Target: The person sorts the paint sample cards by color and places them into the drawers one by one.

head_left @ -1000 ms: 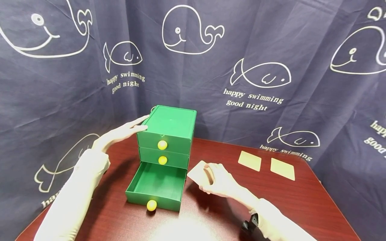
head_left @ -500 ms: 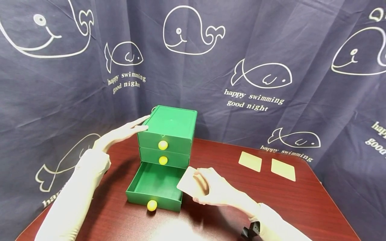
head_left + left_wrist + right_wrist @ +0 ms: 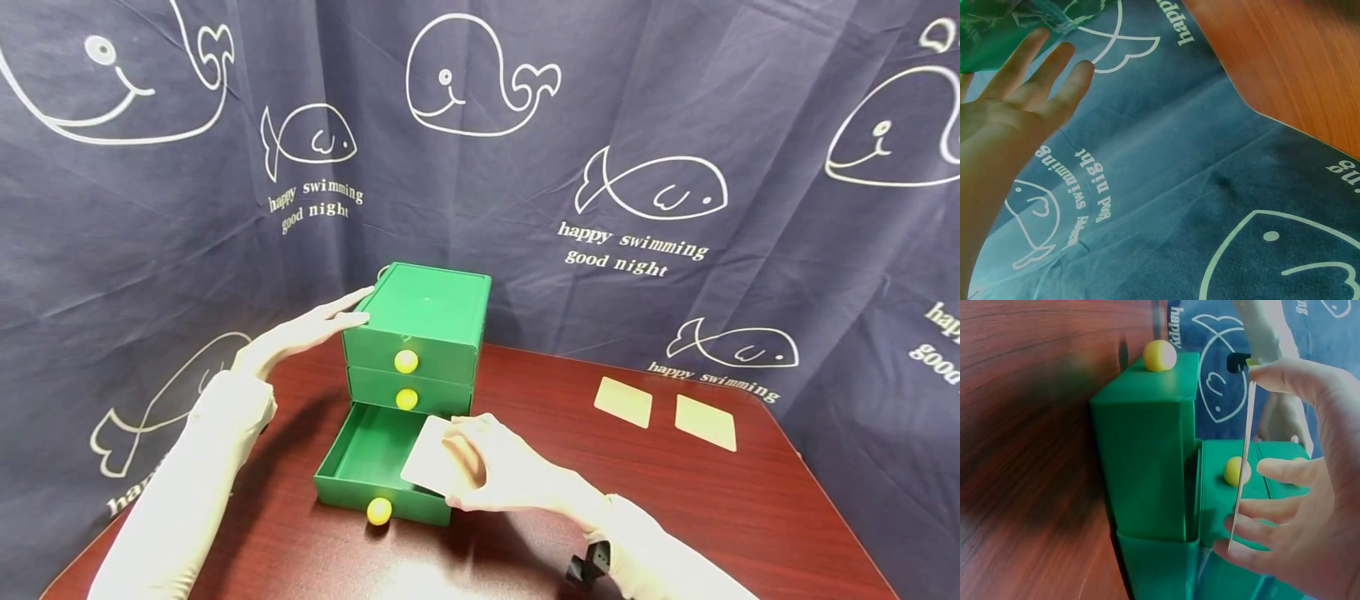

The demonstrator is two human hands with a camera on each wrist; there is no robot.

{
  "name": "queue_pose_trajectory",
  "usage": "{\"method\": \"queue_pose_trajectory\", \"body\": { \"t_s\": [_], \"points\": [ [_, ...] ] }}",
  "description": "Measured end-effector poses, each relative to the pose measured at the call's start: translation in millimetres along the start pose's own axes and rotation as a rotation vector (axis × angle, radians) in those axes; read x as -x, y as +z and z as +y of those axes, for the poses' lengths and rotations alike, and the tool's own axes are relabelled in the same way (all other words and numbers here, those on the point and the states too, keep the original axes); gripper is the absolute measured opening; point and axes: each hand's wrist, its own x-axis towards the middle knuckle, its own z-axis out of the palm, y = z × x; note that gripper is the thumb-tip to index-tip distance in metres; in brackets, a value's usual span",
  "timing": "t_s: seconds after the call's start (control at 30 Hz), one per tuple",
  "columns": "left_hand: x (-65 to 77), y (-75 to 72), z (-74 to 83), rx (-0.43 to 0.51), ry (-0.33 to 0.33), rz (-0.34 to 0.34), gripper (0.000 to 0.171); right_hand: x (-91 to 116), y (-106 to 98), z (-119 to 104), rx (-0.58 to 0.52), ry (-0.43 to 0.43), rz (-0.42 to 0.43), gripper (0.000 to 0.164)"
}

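A green drawer cabinet point(image 3: 431, 302) with yellow round knobs stands on the table, its bottom drawer point(image 3: 382, 501) pulled out. My right hand point(image 3: 502, 467) grips a thin, pale card with rounded corners point(image 3: 429, 458) by its edges, over the right side of that drawer. In the right wrist view the card point(image 3: 1246, 447) appears edge-on between the thumb and the fingers. My left hand point(image 3: 307, 327) rests with straight fingers against the upper left side of the cabinet. The left wrist view shows the left hand point(image 3: 1022, 106) with its fingers spread near the green cabinet wall point(image 3: 991, 37).
Two more pale cards, one on the left point(image 3: 623, 402) and one on the right point(image 3: 706, 422), lie flat on the right part of the dark red table point(image 3: 675, 508). A dark blue curtain point(image 3: 510, 192) with whale and fish drawings hangs behind and beside the table.
My right hand has carried the card leftward, from beside the cabinet to over the pulled-out drawer. The left hand has stayed in place on the cabinet.
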Motion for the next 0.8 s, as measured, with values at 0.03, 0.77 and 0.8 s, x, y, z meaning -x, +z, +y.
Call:
{"method": "queue_pose_trajectory", "body": {
  "t_s": [0.03,0.77,0.8],
  "points": [
    [-0.2,0.3,-0.3,0.006,0.002,0.0,0.062,-3,2,-1,0.015,-0.016,0.002,0.069],
    [-4.5,-0.3,-2.7,0.015,-0.007,0.004,0.063,-46,33,-6,0.176,-0.145,-0.006,0.067],
    [-4.3,-0.4,-2.7,0.011,-0.01,0.005,0.063,-46,34,-6,0.18,-0.146,-0.014,0.067]
  ]
}}
